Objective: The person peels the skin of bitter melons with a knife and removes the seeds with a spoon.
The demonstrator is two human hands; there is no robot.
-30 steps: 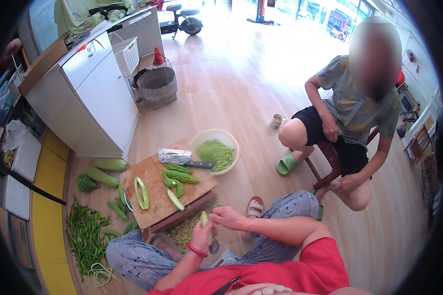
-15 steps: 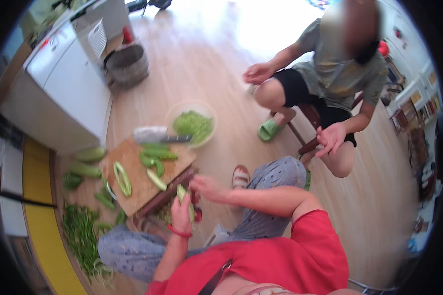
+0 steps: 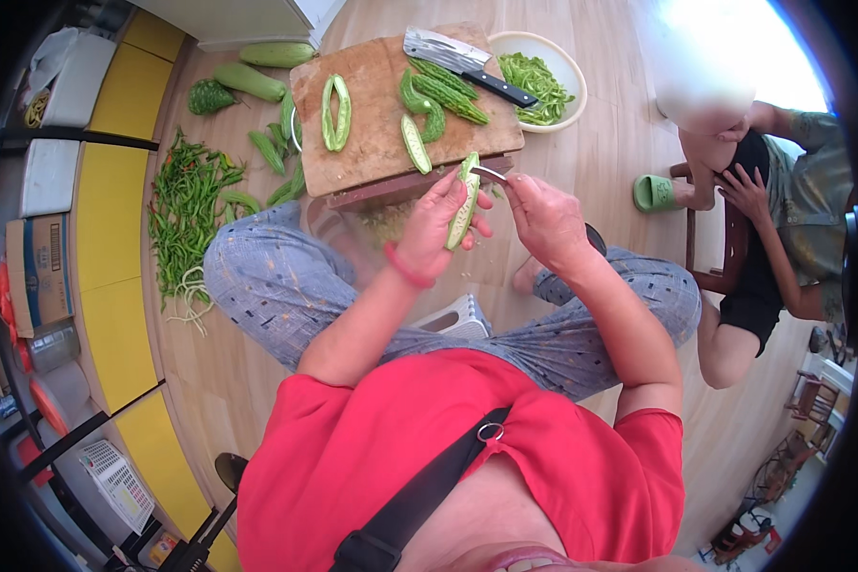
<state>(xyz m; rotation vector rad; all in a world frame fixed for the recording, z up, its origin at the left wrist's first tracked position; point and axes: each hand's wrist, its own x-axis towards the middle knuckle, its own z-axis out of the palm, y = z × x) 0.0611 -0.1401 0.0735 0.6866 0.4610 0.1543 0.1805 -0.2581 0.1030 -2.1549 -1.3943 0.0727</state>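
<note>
My left hand (image 3: 429, 231) is closed around a halved bitter melon (image 3: 461, 217), its pale seedy inside facing up. In my closed right hand (image 3: 553, 227) is a metal spoon (image 3: 487, 173), its front end against the melon's far tip. Just beyond, a wooden chopping board (image 3: 377, 107) bears a hollowed bitter melon half (image 3: 328, 114), another cut half (image 3: 416, 143) and several whole bitter melons (image 3: 448, 93). A cleaver (image 3: 445, 51) with a black handle lies across the board's far right part. Beside it stands a pale bowl (image 3: 579, 84) of shredded green vegetable (image 3: 536, 84).
Green chillies (image 3: 189, 214) are heaped on the floor at the left, with pale green gourds (image 3: 250, 80) farther off. A yellow-fronted cabinet (image 3: 119, 276) runs along the left. Another person (image 3: 782, 191) sits at the right, near a green slipper (image 3: 655, 194). A white stool (image 3: 458, 315) is below my hands.
The view has swung, bringing the board nearer the top centre. The spoon now shows clearly at the melon's tip. The other person's hands have come down near their legs.
</note>
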